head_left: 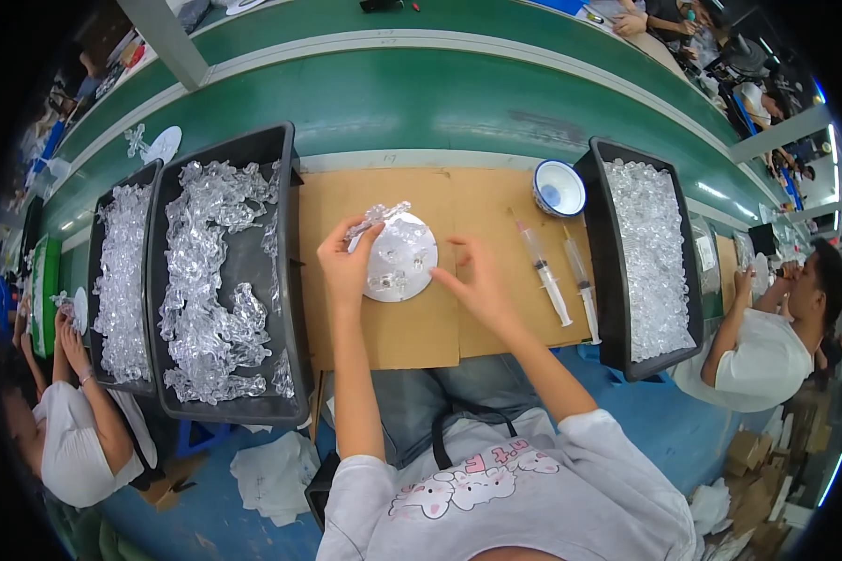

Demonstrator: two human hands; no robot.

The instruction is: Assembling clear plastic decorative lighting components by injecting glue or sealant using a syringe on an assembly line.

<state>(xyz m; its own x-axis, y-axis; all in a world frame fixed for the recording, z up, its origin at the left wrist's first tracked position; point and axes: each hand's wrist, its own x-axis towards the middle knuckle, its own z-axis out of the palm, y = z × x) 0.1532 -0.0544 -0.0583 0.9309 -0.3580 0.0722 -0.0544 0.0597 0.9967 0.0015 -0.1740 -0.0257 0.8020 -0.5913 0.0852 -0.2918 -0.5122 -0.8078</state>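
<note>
A round white disc lies on the cardboard sheet before me, with several small clear pieces on its face. My left hand is closed in a pinch on a clear plastic piece at the disc's upper left edge; the exact shape of that piece is hard to make out. Beside the disc's right edge is my right hand, thumb and fingers apart, with nothing seen between them. To the right of it two syringes with white plungers lie on the cardboard, their tips pointing away from me.
A blue-rimmed white bowl stands at the cardboard's far right corner. Black bins of clear plastic parts flank the work area: a large one, a narrower one further left, and one at right. Seated co-workers are on both sides.
</note>
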